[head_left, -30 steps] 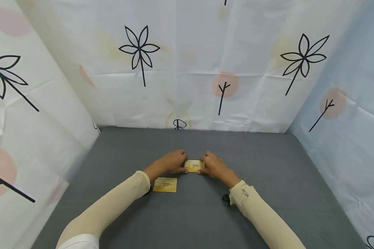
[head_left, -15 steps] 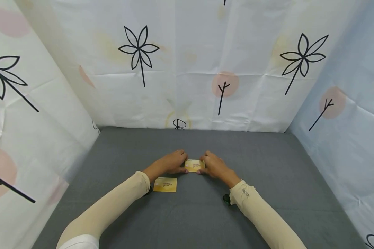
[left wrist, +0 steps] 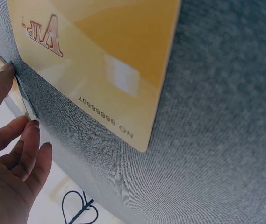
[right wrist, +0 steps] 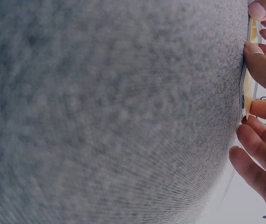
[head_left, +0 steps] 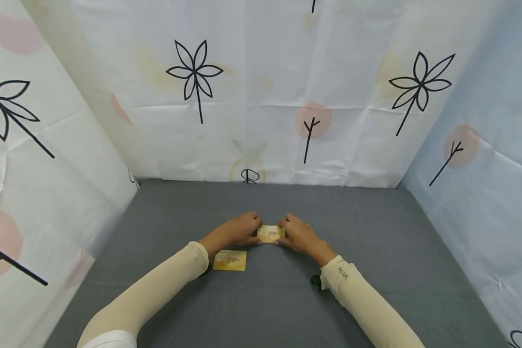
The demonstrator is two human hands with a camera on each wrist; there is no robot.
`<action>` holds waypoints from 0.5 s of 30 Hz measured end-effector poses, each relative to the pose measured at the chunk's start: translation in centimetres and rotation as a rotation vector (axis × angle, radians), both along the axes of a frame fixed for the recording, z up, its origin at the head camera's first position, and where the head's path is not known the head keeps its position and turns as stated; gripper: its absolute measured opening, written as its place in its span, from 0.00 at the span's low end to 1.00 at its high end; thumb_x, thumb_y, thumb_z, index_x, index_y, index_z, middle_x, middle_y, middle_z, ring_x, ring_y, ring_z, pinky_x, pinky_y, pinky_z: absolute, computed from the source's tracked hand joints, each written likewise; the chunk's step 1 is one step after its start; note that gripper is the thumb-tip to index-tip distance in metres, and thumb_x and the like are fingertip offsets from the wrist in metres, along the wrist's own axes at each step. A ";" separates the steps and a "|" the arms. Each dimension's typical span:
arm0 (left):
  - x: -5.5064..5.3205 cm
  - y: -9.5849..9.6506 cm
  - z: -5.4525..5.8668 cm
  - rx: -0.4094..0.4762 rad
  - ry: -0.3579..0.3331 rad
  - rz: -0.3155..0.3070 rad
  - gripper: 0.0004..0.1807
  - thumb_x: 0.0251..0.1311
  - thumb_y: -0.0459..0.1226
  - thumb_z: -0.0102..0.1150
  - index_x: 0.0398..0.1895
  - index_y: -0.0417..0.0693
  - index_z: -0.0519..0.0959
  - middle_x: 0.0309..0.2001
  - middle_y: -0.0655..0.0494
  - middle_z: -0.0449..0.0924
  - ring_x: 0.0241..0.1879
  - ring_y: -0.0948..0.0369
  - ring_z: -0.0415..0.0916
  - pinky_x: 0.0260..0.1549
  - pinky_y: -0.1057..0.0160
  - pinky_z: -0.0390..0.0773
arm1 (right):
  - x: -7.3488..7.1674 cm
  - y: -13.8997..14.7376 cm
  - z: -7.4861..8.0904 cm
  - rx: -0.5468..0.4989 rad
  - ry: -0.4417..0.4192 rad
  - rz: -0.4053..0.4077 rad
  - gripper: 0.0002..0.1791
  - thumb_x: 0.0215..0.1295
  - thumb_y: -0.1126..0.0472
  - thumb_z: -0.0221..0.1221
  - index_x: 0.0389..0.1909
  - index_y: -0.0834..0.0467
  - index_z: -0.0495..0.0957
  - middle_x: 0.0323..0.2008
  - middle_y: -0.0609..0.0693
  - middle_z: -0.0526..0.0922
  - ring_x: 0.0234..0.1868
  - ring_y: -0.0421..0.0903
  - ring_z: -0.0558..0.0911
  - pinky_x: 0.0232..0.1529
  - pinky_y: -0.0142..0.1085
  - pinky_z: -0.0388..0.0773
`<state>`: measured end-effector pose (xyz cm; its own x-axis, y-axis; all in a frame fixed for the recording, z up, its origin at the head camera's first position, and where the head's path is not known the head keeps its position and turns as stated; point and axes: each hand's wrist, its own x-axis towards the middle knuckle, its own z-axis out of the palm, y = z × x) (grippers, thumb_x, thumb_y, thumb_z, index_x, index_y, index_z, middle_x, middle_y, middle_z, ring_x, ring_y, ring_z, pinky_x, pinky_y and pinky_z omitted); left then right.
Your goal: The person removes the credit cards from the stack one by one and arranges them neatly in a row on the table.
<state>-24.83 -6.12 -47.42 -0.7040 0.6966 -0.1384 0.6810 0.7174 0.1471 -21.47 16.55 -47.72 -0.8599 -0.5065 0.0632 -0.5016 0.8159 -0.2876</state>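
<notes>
A yellow card [head_left: 270, 234] lies low over the grey surface between my two hands. My left hand [head_left: 235, 229] pinches its left end with thumb and fingers, and my right hand [head_left: 302, 235] grips the right end the same way. Seen edge-on in the right wrist view, the held card [right wrist: 248, 86] shows thin layered lines; whether it is one card or several I cannot tell. A second yellow card [head_left: 229, 260] lies flat below my left wrist. Close up in the left wrist view, this loose card [left wrist: 104, 51] bears "VIP" lettering, a pale chip and a number.
Grey cloth [head_left: 269, 304] covers the table beneath both arms. A white patterned curtain [head_left: 252, 135] stands along the back edge, with a left side curtain [head_left: 61, 193] and a bluish right one [head_left: 500, 193]. Dark wrist straps [head_left: 316, 282] show under the sleeves.
Both hands keep their hold on the card in the same place. The whole head view has shifted very slightly; the loose card has not moved on the table.
</notes>
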 end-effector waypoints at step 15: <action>0.3 -0.3 0.3 -0.031 0.059 -0.029 0.28 0.65 0.55 0.63 0.58 0.46 0.77 0.52 0.50 0.76 0.50 0.56 0.74 0.49 0.55 0.76 | 0.3 -0.1 0.2 0.013 0.000 0.018 0.28 0.61 0.45 0.69 0.54 0.59 0.80 0.41 0.50 0.75 0.32 0.40 0.69 0.30 0.36 0.68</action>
<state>-24.51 -6.40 -47.14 -0.6910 0.7130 -0.1193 0.7085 0.7007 0.0840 -21.19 16.50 -47.54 -0.8506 -0.5227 0.0565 -0.5163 0.8102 -0.2775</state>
